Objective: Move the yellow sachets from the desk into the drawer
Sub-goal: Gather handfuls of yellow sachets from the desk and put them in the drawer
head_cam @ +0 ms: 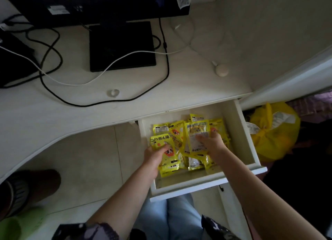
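The white drawer (239, 132) is pulled open under the desk's right end. Several yellow sachets (177, 132) lie piled inside it, some showing an orange cartoon face. My left hand (153, 154) is inside the drawer at the pile's left side, fingers closed on a sachet (160, 140). My right hand (212, 143) rests on the right of the pile, fingers holding a larger sachet (197, 130) with a white label. No sachets are visible on the white desk (89, 114).
A black monitor base (122, 46), black and white cables (75, 78), a small round white device (222, 70) and a clear ring (113, 92) lie on the desk. A yellow plastic bag (274, 132) sits right of the drawer. Slippers (27, 191) lie on the tiled floor.
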Available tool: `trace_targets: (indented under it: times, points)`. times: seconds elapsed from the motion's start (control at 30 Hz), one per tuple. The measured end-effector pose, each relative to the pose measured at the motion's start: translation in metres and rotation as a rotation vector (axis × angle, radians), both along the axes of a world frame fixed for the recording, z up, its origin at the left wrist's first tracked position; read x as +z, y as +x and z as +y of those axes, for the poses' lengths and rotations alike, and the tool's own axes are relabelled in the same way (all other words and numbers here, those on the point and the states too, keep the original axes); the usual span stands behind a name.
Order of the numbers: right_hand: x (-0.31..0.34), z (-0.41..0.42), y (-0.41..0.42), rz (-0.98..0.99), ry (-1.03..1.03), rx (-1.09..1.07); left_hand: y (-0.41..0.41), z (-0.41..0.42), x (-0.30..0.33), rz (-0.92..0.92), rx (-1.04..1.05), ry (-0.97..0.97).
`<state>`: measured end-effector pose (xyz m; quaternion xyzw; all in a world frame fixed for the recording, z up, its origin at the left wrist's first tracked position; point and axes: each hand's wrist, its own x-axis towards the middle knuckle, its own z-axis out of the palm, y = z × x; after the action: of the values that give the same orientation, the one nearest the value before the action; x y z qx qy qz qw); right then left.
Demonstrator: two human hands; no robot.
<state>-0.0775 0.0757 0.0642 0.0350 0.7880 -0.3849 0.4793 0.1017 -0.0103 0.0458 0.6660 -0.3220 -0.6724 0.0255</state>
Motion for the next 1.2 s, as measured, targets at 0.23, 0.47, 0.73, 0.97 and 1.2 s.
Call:
trace_targets:
  times: [0.23,0.47,0.73,0.97,1.2]
  points:
    - [-0.043,-0.028,-0.031,0.077,0.110,0.348,-0.025,-0.007,-0.040,-0.119,0.063,-0.024]
    - [-0.065,-0.051,-0.047,0.050,0.142,0.486,-0.046,-0.027,-0.055,-0.071,0.229,-0.040]
    - [-0.076,-0.054,-0.058,0.134,0.180,0.595,-0.057,-0.036,-0.067,-0.029,0.201,0.003]
    - [-0.065,-0.046,-0.054,0.241,0.186,0.659,-0.045,-0.034,-0.058,-0.206,-0.007,-0.143]
    - [-0.034,-0.030,-0.057,0.307,0.204,0.674,-0.036,-0.018,-0.034,-0.176,-0.139,-0.246]
